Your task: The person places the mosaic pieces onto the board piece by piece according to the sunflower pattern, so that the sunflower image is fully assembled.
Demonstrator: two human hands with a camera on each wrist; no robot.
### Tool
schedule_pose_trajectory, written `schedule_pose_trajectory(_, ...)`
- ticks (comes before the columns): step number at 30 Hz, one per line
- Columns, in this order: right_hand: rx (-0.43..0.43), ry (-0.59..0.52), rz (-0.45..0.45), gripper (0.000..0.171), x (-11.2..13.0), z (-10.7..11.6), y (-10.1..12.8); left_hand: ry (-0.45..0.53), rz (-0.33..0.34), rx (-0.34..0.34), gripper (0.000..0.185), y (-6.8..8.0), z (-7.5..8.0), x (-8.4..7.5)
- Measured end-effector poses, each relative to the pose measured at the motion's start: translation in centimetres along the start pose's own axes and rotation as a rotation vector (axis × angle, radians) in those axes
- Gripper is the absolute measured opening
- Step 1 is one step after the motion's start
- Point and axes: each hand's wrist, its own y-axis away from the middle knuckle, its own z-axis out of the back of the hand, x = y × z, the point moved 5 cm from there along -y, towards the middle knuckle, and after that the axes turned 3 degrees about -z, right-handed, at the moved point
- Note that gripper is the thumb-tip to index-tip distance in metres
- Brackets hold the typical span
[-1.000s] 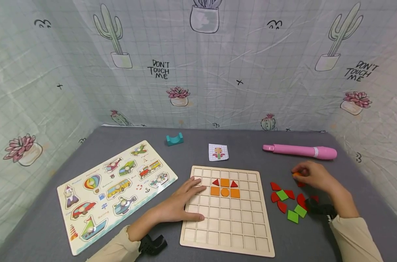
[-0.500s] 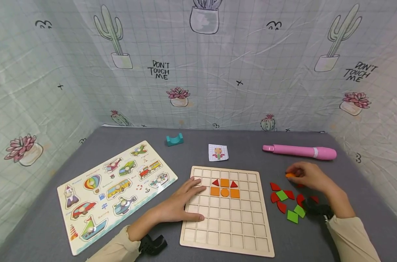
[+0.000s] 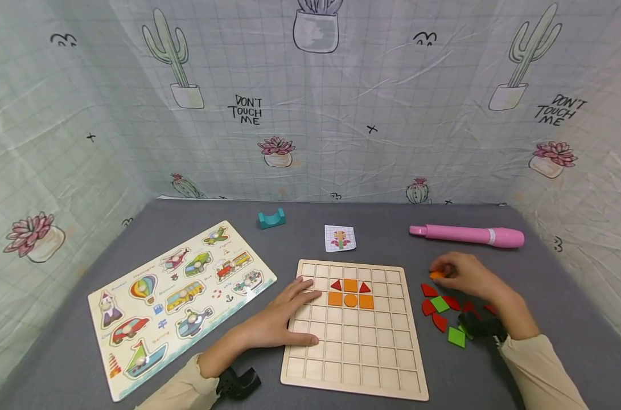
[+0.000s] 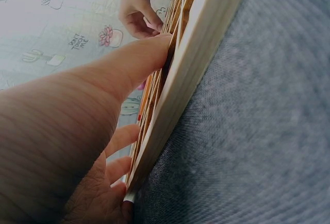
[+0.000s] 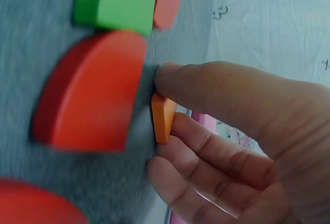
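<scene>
The left hand (image 3: 276,319) lies flat with straight fingers on the near left side of the wooden grid board (image 3: 353,364), holding nothing. To the right, red and green pieces (image 3: 440,304) lie on the gray table (image 3: 392,228). Just past them, the right hand (image 3: 464,274) pinches a small orange piece (image 3: 436,275) by its edges. It looks light, hard and smooth, so it could slip. A pink pen (image 3: 466,235) lies farther back.
</scene>
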Motion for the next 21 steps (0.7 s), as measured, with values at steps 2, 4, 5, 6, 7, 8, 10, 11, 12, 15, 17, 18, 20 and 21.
schedule_pose_trajectory(2, 0.004, -0.007, 0.018, 0.015, 0.3, -0.1, -0.1, 0.0, 0.002, 0.0, 0.081, 0.0, 0.0, 0.0)
schedule_pose_trajectory(4, 0.004, -0.011, 0.035, 0.015, 0.7, -0.2, -0.2, 0.0, 0.003, -0.001, 0.081, 0.0, 0.0, 0.0)
schedule_pose_trajectory(5, 0.003, -0.01, 0.043, 0.015, 0.8, -0.3, -0.2, 0.001, 0.003, -0.002, 0.081, 0.0, 0.0, 0.0)
schedule_pose_trajectory(6, 0.002, -0.009, 0.05, 0.015, 1.0, -0.3, -0.2, 0.001, 0.002, -0.003, 0.081, 0.0, 0.0, 0.0)
schedule_pose_trajectory(7, 0.0, -0.009, 0.055, 0.014, 1.2, -0.3, -0.2, 0.0, 0.002, -0.004, 0.081, 0.0, 0.0, -0.1)
schedule_pose_trajectory(8, -0.001, -0.008, 0.06, 0.014, 1.3, -0.3, -0.2, 0.0, 0.001, -0.005, 0.081, 0.0, 0.0, -0.1)
schedule_pose_trajectory(10, -0.008, -0.006, 0.07, 0.015, 1.7, -0.4, -0.3, -0.001, -0.001, -0.007, 0.081, 0.0, 0.0, -0.1)
schedule_pose_trajectory(11, -0.008, -0.008, 0.075, 0.015, 1.9, -0.4, -0.3, 0.0, -0.002, -0.006, 0.081, 0.0, 0.0, -0.1)
schedule_pose_trajectory(12, -0.006, -0.013, 0.081, 0.015, 2.2, -0.4, -0.3, 0.0, -0.002, -0.006, 0.081, 0.0, 0.0, -0.1)
schedule_pose_trajectory(15, 0.008, -0.022, 0.101, 0.015, 3.1, -0.7, -0.4, 0.002, -0.003, -0.005, 0.081, 0.0, 0.0, -0.1)
schedule_pose_trajectory(17, 0.03, -0.033, 0.114, 0.015, 3.8, -1.0, -0.5, 0.003, -0.003, -0.004, 0.081, 0.1, 0.0, -0.1)
schedule_pose_trajectory(18, 0.04, -0.039, 0.121, 0.016, 4.1, -1.1, -0.5, 0.003, -0.004, -0.005, 0.081, 0.1, 0.0, -0.1)
schedule_pose_trajectory(20, 0.052, -0.043, 0.145, 0.016, 4.8, -1.4, -0.6, 0.003, -0.004, -0.005, 0.081, 0.1, 0.0, -0.1)
schedule_pose_trajectory(21, 0.056, -0.046, 0.157, 0.016, 5.1, -1.5, -0.6, 0.002, -0.004, -0.006, 0.081, 0.1, 0.0, -0.1)
